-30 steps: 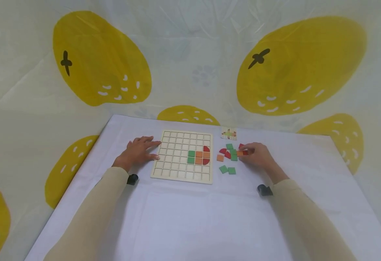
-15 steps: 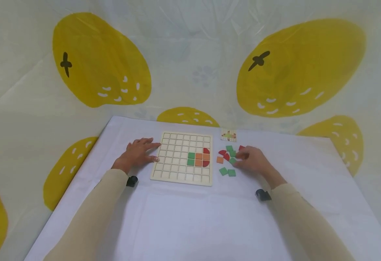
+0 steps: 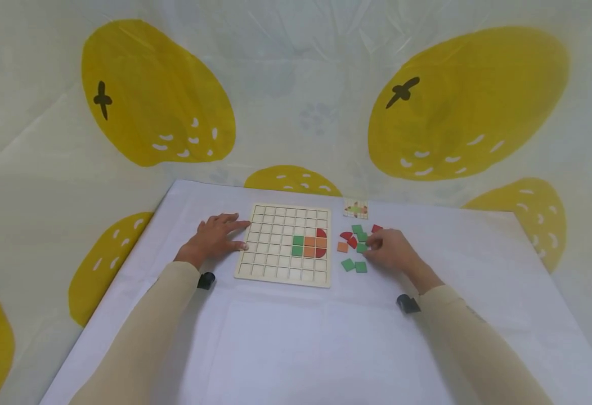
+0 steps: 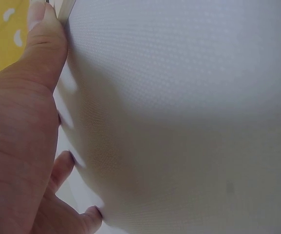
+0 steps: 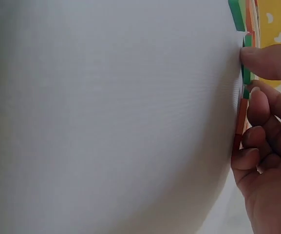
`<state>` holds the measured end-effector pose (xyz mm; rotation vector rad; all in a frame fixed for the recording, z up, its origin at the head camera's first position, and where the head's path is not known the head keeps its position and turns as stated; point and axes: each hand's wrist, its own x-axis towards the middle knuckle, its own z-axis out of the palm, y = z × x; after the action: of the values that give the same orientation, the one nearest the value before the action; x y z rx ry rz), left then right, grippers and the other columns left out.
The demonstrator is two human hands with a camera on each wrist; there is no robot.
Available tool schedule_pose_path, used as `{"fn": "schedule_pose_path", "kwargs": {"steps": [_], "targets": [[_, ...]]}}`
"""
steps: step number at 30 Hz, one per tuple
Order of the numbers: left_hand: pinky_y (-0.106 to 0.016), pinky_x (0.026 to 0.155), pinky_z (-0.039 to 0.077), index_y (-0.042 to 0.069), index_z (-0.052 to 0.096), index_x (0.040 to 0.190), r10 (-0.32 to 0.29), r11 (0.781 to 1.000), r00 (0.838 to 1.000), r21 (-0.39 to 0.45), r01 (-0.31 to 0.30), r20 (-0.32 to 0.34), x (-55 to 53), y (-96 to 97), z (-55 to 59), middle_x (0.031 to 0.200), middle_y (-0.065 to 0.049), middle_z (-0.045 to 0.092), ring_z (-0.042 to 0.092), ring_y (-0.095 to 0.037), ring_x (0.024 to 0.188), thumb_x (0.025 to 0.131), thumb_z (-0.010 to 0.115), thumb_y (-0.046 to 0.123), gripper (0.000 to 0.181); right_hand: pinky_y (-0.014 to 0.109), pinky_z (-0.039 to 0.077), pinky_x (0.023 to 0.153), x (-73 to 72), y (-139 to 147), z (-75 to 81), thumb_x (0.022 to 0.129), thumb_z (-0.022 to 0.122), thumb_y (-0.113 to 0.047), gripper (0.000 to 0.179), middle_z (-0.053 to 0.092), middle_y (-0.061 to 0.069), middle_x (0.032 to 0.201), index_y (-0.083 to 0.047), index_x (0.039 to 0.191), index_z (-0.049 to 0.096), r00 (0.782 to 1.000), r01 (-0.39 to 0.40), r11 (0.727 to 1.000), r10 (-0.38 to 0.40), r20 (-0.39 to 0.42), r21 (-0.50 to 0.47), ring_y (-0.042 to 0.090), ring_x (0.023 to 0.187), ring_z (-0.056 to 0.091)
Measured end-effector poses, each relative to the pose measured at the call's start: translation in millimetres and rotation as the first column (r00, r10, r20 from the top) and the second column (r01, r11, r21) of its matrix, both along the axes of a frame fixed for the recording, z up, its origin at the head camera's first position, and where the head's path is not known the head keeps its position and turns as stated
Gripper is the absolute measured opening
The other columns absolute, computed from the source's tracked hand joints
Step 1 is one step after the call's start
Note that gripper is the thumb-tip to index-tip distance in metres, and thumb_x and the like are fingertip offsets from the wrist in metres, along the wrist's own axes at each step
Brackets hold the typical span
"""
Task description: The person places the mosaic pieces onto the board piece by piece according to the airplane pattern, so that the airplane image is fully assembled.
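Note:
A cream wooden grid board (image 3: 270,264) lies on the table, with green, orange and red pieces set in cells at its right side. My left hand (image 3: 215,239) rests at the board's left edge, fingers spread, thumb (image 4: 50,36) against the rim. Right of the board, my right hand (image 3: 392,250) pinches a green square tile (image 3: 361,247) between thumb and forefinger, low over the table. Its other fingers curl beside an orange tile (image 5: 241,117) and a red piece (image 5: 236,142), both hidden under the hand in the head view.
Around the right hand lie loose green tiles (image 3: 348,265), an orange tile (image 3: 342,247), red quarter-round pieces (image 3: 345,235) and a red piece (image 3: 377,228). A small pattern card (image 3: 355,208) lies behind them. A fruit-printed cloth (image 3: 296,112) hangs along the table's back.
My right hand has shifted slightly left and toward me onto the green tile, covering the orange and red pieces that showed at its fingers earlier. The left hand has stayed put.

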<state>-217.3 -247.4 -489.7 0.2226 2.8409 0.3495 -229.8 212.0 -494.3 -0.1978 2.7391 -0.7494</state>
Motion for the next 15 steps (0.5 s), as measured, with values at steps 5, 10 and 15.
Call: {"fn": "schedule_pose_path", "kwargs": {"steps": [5,10,15], "targets": [[-0.076,0.124,0.013,0.039,0.041,0.159,0.012,1.0,1.0,0.004,-0.012,0.023,0.5,1.5,1.4,0.173,-0.007,0.028,0.024,-0.047,0.156,0.092,0.071,0.058,0.076,0.034,0.055,0.083,0.6,0.5,1.3,0.092,0.08,-0.027,0.041,0.068,0.011,0.105,-0.006,0.126,0.073,1.0,-0.016,1.0,0.016,0.002,-0.007,0.027,0.1,0.058],[-0.076,0.124,0.013,0.038,0.041,0.16,0.013,1.0,1.0,-0.003,-0.013,0.024,0.8,1.8,2.3,0.174,-0.008,0.028,0.024,-0.047,0.156,0.092,0.071,0.057,0.076,0.036,0.057,0.087,0.5,-1.3,2.6,0.092,0.08,-0.027,0.038,0.07,0.01,0.107,-0.008,0.124,0.074,0.999,-0.031,0.999,0.031,-0.011,-0.023,0.026,0.101,0.059],[-0.076,0.124,0.014,0.038,0.042,0.159,0.012,1.0,1.0,-0.003,-0.012,0.012,0.7,1.8,2.6,0.173,-0.008,0.029,0.026,-0.047,0.156,0.092,0.071,0.057,0.076,0.034,0.057,0.085,0.3,-5.6,5.2,0.091,0.08,-0.028,0.037,0.07,0.009,0.104,-0.007,0.121,0.075,0.998,-0.056,0.998,0.055,-0.035,-0.043,0.026,0.099,0.06]]}}
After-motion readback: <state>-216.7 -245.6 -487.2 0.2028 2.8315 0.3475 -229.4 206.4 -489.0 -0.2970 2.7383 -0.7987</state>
